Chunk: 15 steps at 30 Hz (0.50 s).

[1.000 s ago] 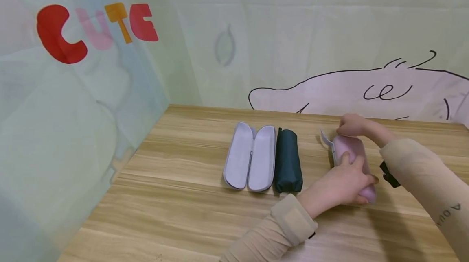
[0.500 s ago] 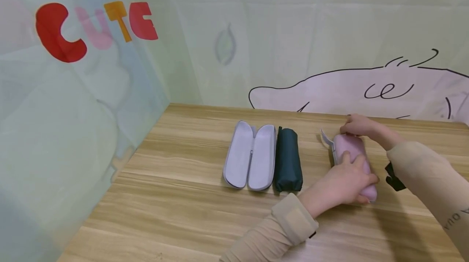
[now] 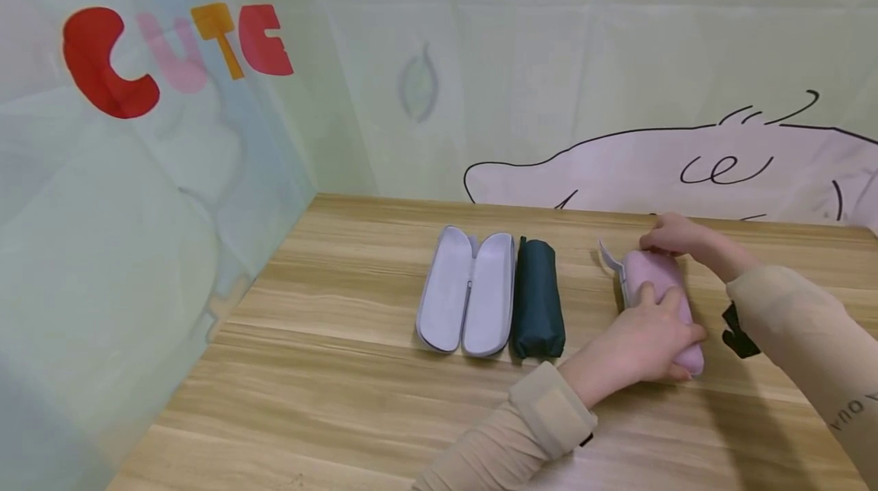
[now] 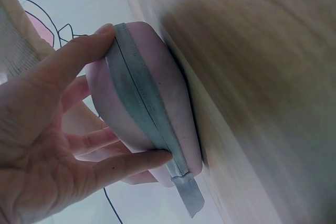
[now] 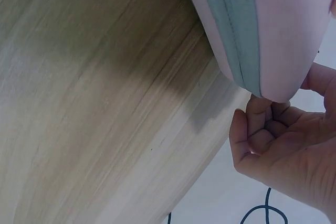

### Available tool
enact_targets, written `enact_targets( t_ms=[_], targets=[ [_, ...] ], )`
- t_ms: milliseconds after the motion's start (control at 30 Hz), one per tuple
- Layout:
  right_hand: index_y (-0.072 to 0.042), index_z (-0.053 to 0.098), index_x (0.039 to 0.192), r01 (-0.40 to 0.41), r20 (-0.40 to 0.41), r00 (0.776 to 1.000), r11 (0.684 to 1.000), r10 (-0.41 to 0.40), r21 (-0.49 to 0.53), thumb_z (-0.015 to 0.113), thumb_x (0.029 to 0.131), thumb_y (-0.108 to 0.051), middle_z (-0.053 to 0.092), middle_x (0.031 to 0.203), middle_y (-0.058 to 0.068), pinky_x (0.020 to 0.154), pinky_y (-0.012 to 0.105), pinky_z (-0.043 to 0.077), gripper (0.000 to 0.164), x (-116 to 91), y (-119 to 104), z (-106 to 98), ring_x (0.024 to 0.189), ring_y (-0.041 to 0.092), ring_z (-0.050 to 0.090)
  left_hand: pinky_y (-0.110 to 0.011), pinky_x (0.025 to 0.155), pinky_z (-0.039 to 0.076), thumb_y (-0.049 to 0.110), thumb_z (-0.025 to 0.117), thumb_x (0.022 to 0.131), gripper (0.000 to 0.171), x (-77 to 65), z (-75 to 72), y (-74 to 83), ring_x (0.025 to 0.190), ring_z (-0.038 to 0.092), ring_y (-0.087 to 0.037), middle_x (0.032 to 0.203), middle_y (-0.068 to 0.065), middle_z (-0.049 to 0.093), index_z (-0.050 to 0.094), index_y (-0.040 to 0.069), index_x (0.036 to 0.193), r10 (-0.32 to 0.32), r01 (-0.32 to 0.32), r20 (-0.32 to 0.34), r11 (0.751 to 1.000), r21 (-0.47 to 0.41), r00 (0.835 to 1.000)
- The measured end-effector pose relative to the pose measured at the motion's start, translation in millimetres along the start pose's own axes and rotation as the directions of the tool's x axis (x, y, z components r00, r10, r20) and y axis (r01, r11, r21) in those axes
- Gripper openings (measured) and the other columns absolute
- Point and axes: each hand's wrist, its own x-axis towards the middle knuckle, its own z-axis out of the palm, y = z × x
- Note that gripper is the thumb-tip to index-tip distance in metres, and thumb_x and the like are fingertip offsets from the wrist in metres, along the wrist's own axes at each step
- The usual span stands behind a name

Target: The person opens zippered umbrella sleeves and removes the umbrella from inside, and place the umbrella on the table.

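A pink zip-up glasses case [image 3: 653, 268] with a grey-green zipper band stands on the table. My left hand [image 3: 641, 342] grips it across its near part; in the left wrist view the thumb and fingers hold it around the zipper band [image 4: 137, 94]. A fabric tab [image 4: 189, 195] sticks out at one end. My right hand [image 3: 675, 235] is at the far end, and its curled fingers touch the case's tip in the right wrist view. Whether they pinch a zipper pull is hidden.
Left of the hands lies an open glasses case [image 3: 444, 293] with pale lavender lining. Beside it is a dark green folded umbrella [image 3: 538, 300]. A printed cloth wall [image 3: 521, 79] stands behind the wooden table [image 3: 309, 369].
My right hand has shifted slightly to the right at the case's far end. The left hand keeps its grip, and the other objects have not moved.
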Motion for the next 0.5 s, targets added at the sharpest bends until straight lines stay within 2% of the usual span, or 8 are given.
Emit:
enact_targets(
  t_ms=[167,500],
  targets=[
    [-0.019,0.038,0.049,-0.012,-0.005,1.0,1.0,0.012,-0.022,0.051,0.079,-0.011,0.034,0.045,-0.011,0.047,0.02,0.028,0.033,-2.9,1.5,-1.5,0.045,0.005,0.031,-0.023,0.086,0.028,0.061,0.058,0.086,0.052,0.3,1.5,0.2,0.111,0.036,-0.013,0.132,0.008,0.043,0.047,0.047,0.134,-0.01,0.01,0.001,1.0,-0.013,1.0],
    [-0.02,0.039,0.051,-0.066,0.019,0.998,0.996,0.065,0.06,0.052,0.081,-0.013,0.035,0.048,-0.011,0.048,0.02,0.031,0.034,-5.3,6.2,-1.7,0.046,0.004,0.032,-0.021,0.083,0.031,0.062,0.057,0.085,0.052,0.4,1.7,1.2,0.109,0.036,-0.013,0.131,0.009,0.043,0.046,0.049,0.134,-0.017,0.017,0.009,1.0,-0.014,1.0]
  ],
)
